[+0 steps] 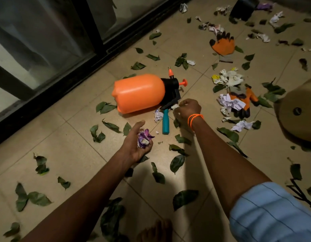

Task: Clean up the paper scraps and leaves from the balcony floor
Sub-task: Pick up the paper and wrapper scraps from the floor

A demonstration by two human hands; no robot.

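Looking down through the head camera, we see our left hand [136,143] palm-up, fingers curled round a crumpled purple paper wad [144,138], held just above the tiled floor [67,145]. Our right hand [187,109], with orange bands at the wrist, reaches forward beside the handle of the orange sprayer [139,93] lying on its side; its fingers are bent down over a small white paper scrap [175,107], and they seem to pinch it, though the contact itself is partly hidden. Another white scrap [157,115] lies just beside a teal-handled tool [165,122].

Most of the work remains: leaves [177,162] are scattered across the whole floor, and more crumpled paper [230,103] sits heaped on an orange glove [247,100] to the right, with further scraps far off near a second glove [222,43].

We judge the main risk to be overfilling the left hand: adding more scraps to that loose cupped hold could let the purple wad roll out. Reaching near the sprayer could also knock it or snag the tool.
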